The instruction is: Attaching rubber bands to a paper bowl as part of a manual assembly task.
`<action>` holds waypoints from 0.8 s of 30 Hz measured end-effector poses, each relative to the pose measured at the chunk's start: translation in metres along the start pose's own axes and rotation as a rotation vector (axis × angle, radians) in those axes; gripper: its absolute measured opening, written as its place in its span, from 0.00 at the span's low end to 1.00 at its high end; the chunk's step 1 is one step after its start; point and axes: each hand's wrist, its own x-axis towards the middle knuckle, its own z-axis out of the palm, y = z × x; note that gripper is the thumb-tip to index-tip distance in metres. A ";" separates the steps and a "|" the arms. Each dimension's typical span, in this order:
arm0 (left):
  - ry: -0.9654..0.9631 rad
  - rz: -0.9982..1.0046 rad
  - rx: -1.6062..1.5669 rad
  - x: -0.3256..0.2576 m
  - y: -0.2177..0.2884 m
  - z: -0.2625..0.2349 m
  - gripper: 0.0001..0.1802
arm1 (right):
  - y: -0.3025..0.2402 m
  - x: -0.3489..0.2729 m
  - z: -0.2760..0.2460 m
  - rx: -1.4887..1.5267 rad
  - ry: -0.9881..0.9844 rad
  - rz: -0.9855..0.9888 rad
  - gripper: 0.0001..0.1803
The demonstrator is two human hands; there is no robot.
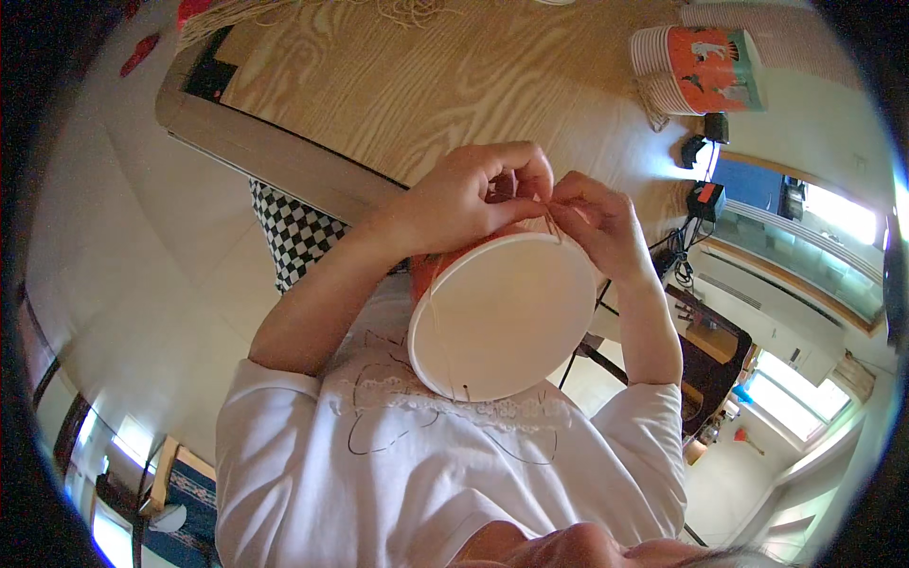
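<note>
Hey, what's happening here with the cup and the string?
A person holds a white paper cup against their chest, its open mouth facing the camera. Both hands, left hand and right hand, pinch a thin string at the cup's top rim. A stack of orange paper cups lies on the wooden table.

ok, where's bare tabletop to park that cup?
Free: the wide wood table patch between the string pile at the far edge and the hands. Crowded: right corner with the stacked paper cups and black chargers; left hand and right hand pinch over the white cup.
</note>
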 end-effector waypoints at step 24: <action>-0.027 0.281 0.503 -0.004 0.017 0.009 0.06 | -0.019 -0.022 -0.002 0.092 0.149 0.049 0.01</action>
